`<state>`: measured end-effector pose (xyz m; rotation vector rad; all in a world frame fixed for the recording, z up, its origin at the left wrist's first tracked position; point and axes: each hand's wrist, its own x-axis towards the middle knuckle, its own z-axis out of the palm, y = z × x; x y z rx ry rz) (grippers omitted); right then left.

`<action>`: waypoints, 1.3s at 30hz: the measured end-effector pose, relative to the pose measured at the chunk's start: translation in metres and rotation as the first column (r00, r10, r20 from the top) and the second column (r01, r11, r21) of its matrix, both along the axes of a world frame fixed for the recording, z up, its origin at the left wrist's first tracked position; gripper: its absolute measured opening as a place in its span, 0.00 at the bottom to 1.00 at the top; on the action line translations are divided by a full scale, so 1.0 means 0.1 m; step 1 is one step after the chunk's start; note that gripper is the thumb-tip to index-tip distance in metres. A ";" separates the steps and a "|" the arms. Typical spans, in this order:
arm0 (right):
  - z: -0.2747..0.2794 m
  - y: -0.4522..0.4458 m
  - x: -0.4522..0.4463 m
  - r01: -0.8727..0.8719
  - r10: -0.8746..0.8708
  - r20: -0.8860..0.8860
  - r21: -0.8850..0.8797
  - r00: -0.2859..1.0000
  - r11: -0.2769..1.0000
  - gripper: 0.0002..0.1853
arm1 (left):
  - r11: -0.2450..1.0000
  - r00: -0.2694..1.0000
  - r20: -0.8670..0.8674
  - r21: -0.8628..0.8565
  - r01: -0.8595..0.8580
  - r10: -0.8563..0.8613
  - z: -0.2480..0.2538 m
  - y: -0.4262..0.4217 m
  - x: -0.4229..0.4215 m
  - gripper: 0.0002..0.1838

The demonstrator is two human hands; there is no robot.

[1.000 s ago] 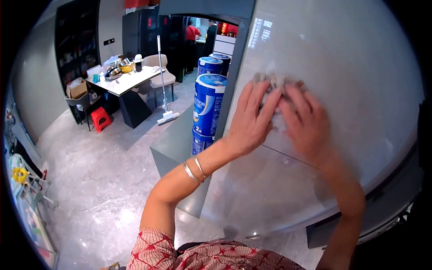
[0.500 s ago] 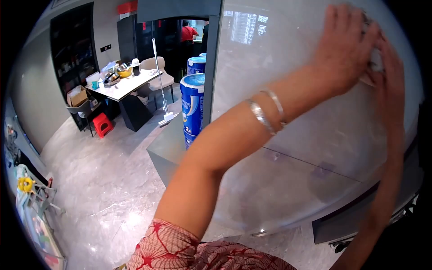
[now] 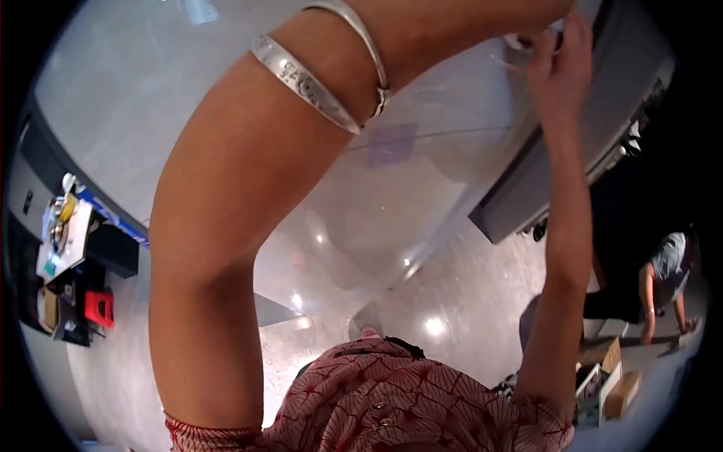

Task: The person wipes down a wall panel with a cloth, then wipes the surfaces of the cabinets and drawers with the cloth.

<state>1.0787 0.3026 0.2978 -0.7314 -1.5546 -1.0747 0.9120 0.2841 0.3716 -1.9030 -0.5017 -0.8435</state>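
Well, right hand [image 3: 561,71] near glossy panel [image 3: 456,102]

2 silver bangles [image 3: 307,87], 1 engraved, accompany a red-patterned short-sleeved top [image 3: 354,395].

The person has two bare arms [image 3: 218,196] and two silver bangles [image 3: 305,81]; there are one red stool [image 3: 99,309], one white surface [image 3: 76,238] and one other person [image 3: 669,260].

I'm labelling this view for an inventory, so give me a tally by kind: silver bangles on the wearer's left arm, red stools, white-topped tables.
Silver bangles: 2
Red stool: 1
White-topped table: 1
Total: 4
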 end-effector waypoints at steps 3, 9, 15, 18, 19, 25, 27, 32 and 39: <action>-0.42 -0.12 0.06 -0.049 0.025 -0.148 -0.162 0.989 0.986 0.22 | 0.995 0.997 -0.082 -0.102 -0.012 0.004 -0.27 0.00 0.26 0.21; -1.16 -0.12 0.22 -0.011 -0.024 -0.136 -0.253 0.990 0.968 0.27 | 0.921 0.978 -0.206 -0.375 -0.102 0.025 -0.83 -0.03 0.55 0.23; -2.01 -0.12 0.07 0.095 -0.174 -0.181 -0.378 0.968 0.921 0.29 | 0.889 0.967 0.079 -0.381 0.252 -0.241 -1.81 0.02 0.53 0.29; -2.60 -0.13 0.07 0.099 -0.224 -0.172 -0.539 0.959 0.836 0.30 | 0.931 0.992 0.027 -0.344 0.124 -0.123 -2.37 0.00 0.51 0.23; -2.74 -0.14 0.06 0.079 -0.227 -0.162 -0.621 0.960 0.780 0.31 | 0.926 0.993 0.000 -0.363 0.107 -0.115 -2.57 0.01 0.50 0.24; -4.09 -0.29 -0.04 -0.374 -0.102 -0.506 -0.744 0.856 0.554 0.25 | 0.856 0.985 -0.164 -0.514 -0.043 -0.049 -3.66 0.00 0.36 0.25; -4.50 -0.38 -0.09 -0.438 -0.116 -0.561 -0.743 0.820 0.506 0.25 | 0.852 0.977 -0.210 -0.517 -0.080 -0.036 -3.96 -0.01 0.32 0.25; -4.99 -0.57 -0.32 -0.657 -0.194 -0.745 -0.659 0.638 0.367 0.25 | 0.742 0.949 -0.307 -0.653 -0.153 -0.074 -4.81 -0.01 0.33 0.26; -5.58 -0.64 -0.97 -0.818 -0.127 -0.941 -0.337 0.315 0.466 0.31 | 0.534 0.903 -0.410 -0.796 -0.287 -0.125 -5.31 -0.13 0.02 0.22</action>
